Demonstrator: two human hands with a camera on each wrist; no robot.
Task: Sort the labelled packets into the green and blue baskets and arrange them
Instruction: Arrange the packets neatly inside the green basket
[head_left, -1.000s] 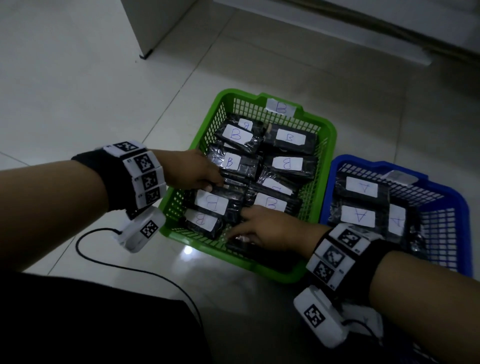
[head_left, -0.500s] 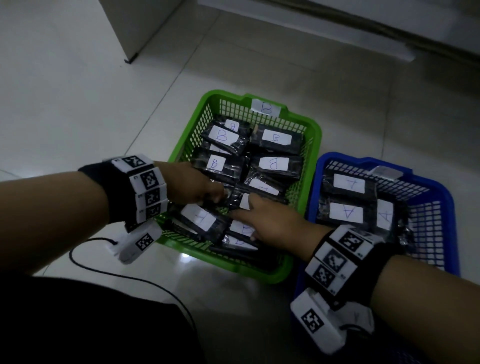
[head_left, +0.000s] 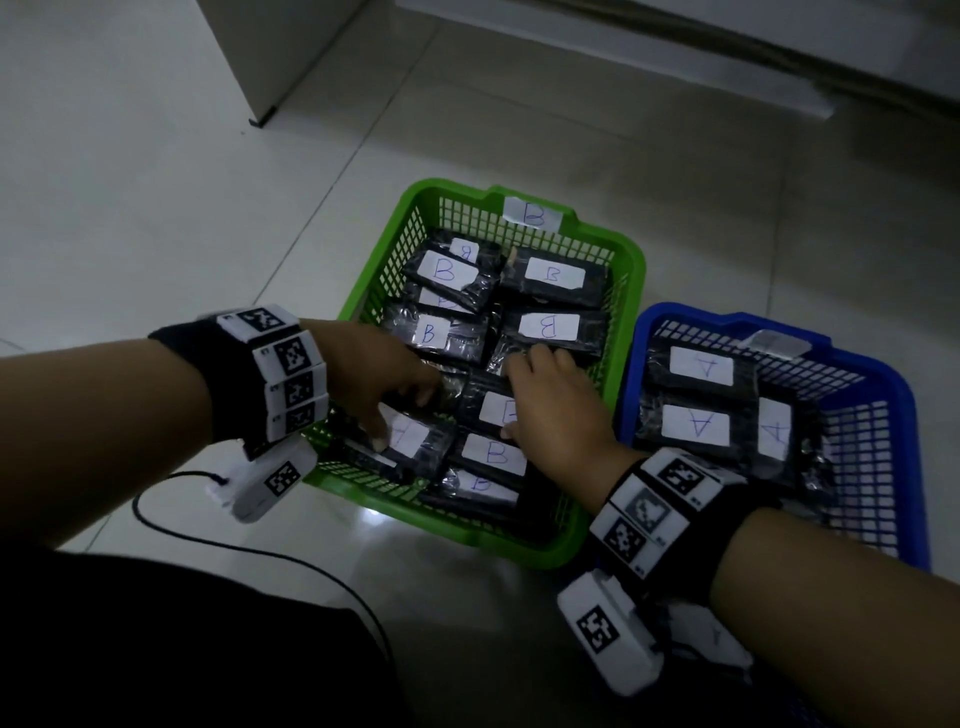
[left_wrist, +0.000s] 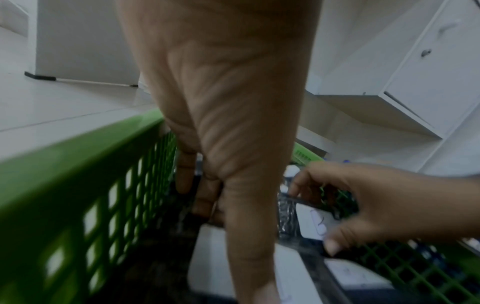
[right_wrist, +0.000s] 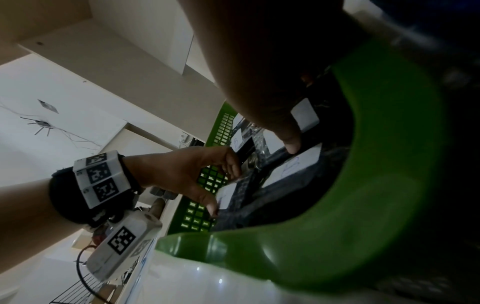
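Two baskets, green basket (head_left: 631, 291) of B packets (about ten), blue basket (head_left: 904, 410) three, left hand (head_left: 374, 379) pinching packet (head_left: 410, 441), right hand (head_left: 556, 410) pinching another (head_left: 488, 405).

Green basket (head_left: 363, 306) on floor, lattice walls, white "B" tag (head_left: 532, 214) on far rim. Inside: black shiny packets (head_left: 553, 275), white labels with blue "B", lying flat, some overlapping, roughly 2 columns. Near-left packet (head_left: 410, 441) tilted, label letter unclear. Blue basket (head_left: 904, 415) just right of green, touching or nearly so, tag on far rim unreadable. Holds 3 visible "A" packets (head_left: 698, 369): 2 lying crosswise, 1 turned lengthwise at their right.
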